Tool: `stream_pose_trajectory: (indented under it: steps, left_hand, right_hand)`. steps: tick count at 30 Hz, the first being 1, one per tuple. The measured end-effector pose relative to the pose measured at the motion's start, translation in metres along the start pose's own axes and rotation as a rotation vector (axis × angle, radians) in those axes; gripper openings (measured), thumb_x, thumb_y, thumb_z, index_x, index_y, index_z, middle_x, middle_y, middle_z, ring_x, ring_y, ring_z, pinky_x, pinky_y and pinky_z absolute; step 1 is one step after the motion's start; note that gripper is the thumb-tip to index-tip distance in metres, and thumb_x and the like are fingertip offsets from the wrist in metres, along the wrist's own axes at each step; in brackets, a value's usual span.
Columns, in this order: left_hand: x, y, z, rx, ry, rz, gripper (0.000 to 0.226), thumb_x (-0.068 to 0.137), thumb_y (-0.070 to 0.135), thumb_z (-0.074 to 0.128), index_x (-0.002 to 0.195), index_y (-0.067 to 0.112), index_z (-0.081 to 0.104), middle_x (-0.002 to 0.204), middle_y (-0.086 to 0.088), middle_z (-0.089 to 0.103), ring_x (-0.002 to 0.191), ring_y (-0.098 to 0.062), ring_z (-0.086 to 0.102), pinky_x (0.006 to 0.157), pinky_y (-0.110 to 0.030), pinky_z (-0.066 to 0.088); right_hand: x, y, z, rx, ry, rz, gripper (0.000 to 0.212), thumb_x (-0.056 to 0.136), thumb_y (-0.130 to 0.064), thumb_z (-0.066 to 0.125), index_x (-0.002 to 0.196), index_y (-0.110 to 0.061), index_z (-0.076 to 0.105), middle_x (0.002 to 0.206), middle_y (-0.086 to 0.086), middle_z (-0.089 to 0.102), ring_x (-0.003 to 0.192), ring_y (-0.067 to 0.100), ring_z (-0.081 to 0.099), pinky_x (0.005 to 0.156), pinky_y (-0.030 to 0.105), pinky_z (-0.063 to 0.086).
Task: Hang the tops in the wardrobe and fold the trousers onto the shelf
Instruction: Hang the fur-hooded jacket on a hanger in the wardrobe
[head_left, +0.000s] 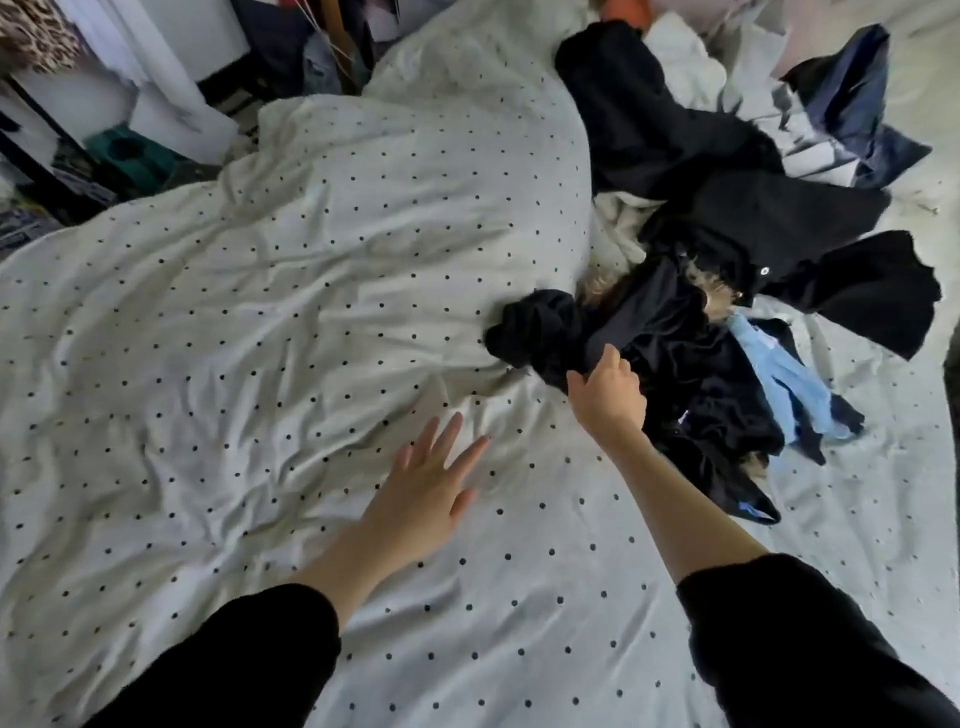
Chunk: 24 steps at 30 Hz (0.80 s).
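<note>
Black garment (540, 332) pinched by right hand (608, 395); left hand (431, 483) spread flat.

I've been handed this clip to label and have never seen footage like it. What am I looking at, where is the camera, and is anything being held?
There is no machine: a person wears a wide-angle camera on the head, which looks down at their own arms. This is that single view. Below lies a bed with a white dotted duvet. On its right side sits a pile of dark clothes, with a light blue garment at the pile's edge. The right hand grips a black garment at the near edge of the pile. The left hand is open, fingers spread, over the duvet and holds nothing.
</note>
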<state>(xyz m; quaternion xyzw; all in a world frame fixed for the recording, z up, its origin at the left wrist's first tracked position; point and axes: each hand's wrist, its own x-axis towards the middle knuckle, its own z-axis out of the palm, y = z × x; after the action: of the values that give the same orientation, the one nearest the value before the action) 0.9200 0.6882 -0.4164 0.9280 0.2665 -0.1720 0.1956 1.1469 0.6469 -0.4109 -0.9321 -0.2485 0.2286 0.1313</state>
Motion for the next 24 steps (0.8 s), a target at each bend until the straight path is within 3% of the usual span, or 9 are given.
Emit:
stream_pose_trajectory:
  steps: [2,4,8,10,12,15,19,22,24]
  left_hand:
    - [0.007,-0.003,0.013,0.034,-0.007,0.025,0.07,0.087,0.057,-0.003,0.15,0.027,0.0,0.156,-0.009,-0.016,0.143,-0.034,-0.013,0.116,-0.055,0.007]
    - [0.014,-0.006,0.028,0.037,-0.062,0.023,0.091,0.066,0.071,-0.029,0.147,0.032,-0.014,0.153,-0.006,-0.029,0.14,-0.032,-0.025,0.116,-0.053,-0.005]
    - [0.017,-0.01,0.03,0.011,-0.124,0.008,0.092,0.052,0.07,-0.043,0.136,0.037,-0.029,0.147,-0.002,-0.039,0.135,-0.027,-0.035,0.112,-0.047,-0.018]
    - [0.018,-0.01,0.025,-0.006,-0.137,0.007,0.087,0.059,0.076,-0.031,0.137,0.038,-0.025,0.149,0.0,-0.036,0.136,-0.025,-0.033,0.11,-0.042,-0.019]
    - [0.017,-0.009,0.02,-0.017,-0.149,-0.015,0.068,0.084,0.066,-0.006,0.144,0.037,-0.016,0.151,0.002,-0.032,0.138,-0.022,-0.031,0.111,-0.04,-0.017]
    - [0.007,-0.004,0.011,-0.062,-0.155,-0.057,0.055,0.102,0.038,0.024,0.15,0.031,0.0,0.156,0.002,-0.02,0.143,-0.021,-0.02,0.115,-0.04,-0.007]
    - [-0.017,0.0,0.002,-0.149,-0.109,-0.109,0.054,0.101,0.032,0.032,0.15,0.024,0.011,0.159,-0.001,-0.001,0.146,-0.022,-0.008,0.118,-0.038,0.005]
    - [-0.041,0.001,-0.01,-0.219,-0.055,-0.13,0.053,0.101,0.03,0.034,0.15,0.024,0.014,0.159,-0.001,0.002,0.146,-0.022,-0.007,0.117,-0.039,0.008]
    - [-0.058,0.001,-0.02,-0.251,0.008,-0.121,0.052,0.101,0.029,0.036,0.149,0.026,0.017,0.158,-0.001,0.008,0.146,-0.022,-0.003,0.118,-0.042,0.012]
  right_hand:
    - [0.018,0.003,0.009,0.079,-0.031,0.122,0.068,0.095,-0.038,0.049,0.145,-0.005,0.017,0.142,0.014,0.039,0.131,0.032,0.037,0.104,0.049,0.034]
    - [0.04,0.003,0.018,0.256,-0.081,0.267,0.068,0.094,-0.039,0.052,0.143,-0.005,0.021,0.136,0.015,0.047,0.126,0.034,0.044,0.105,0.05,0.034]
    - [0.067,-0.004,0.018,0.489,0.011,0.375,0.027,0.093,-0.025,0.054,0.114,-0.009,0.053,0.116,0.014,0.061,0.107,0.033,0.057,0.099,0.047,0.042]
    - [0.066,-0.007,0.014,0.432,0.043,0.314,0.011,0.094,-0.019,0.05,0.093,-0.014,0.059,0.104,0.01,0.065,0.101,0.031,0.059,0.097,0.043,0.043]
    - [0.056,-0.01,0.014,0.351,0.056,0.21,0.017,0.095,-0.021,0.048,0.081,-0.015,0.056,0.097,0.01,0.065,0.099,0.031,0.06,0.095,0.042,0.044]
    - [0.028,-0.011,0.013,0.277,0.056,0.072,0.022,0.098,-0.022,0.043,0.107,-0.009,0.058,0.112,0.011,0.062,0.107,0.031,0.056,0.099,0.046,0.039]
    - [-0.013,-0.01,0.004,0.34,0.081,-0.115,0.028,0.099,-0.016,0.04,0.118,-0.001,0.052,0.12,0.012,0.053,0.114,0.03,0.049,0.095,0.04,0.038]
    - [-0.042,-0.011,-0.021,0.443,0.13,-0.158,0.016,0.098,-0.017,0.044,0.095,-0.004,0.054,0.085,0.004,0.056,0.082,0.024,0.051,0.068,0.029,0.037]
    - [-0.064,-0.015,-0.045,0.427,0.202,-0.198,0.033,0.097,-0.018,0.048,0.066,-0.014,0.041,0.059,-0.003,0.042,0.06,0.02,0.039,0.051,0.027,0.026]
